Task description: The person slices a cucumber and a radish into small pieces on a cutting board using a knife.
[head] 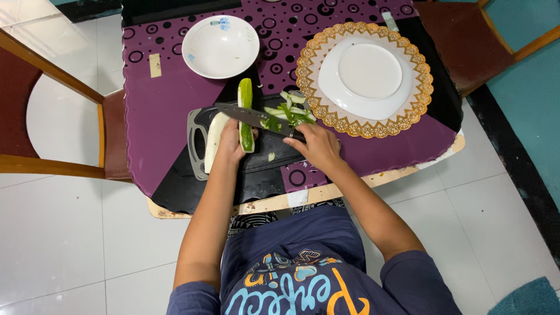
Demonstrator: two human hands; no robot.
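Note:
A long green cucumber piece (pixel 245 96) lies on a black cutting board (pixel 265 160), running away from me. My left hand (pixel 232 143) presses on its near end. My right hand (pixel 318 146) grips the handle of a kitchen knife (pixel 252 116), whose blade lies across the cucumber. A pale peeled cucumber half (pixel 213 139) rests at the board's left side, touching my left hand. A pile of green and white cucumber slices (pixel 289 112) sits at the board's far right, behind the blade.
An empty white bowl (pixel 220 46) stands at the back left of the purple table (pixel 163 111). A white plate (pixel 366 77) on a gold-edged mat (pixel 326 111) sits at back right. Wooden chairs (pixel 70 128) flank the table on both sides.

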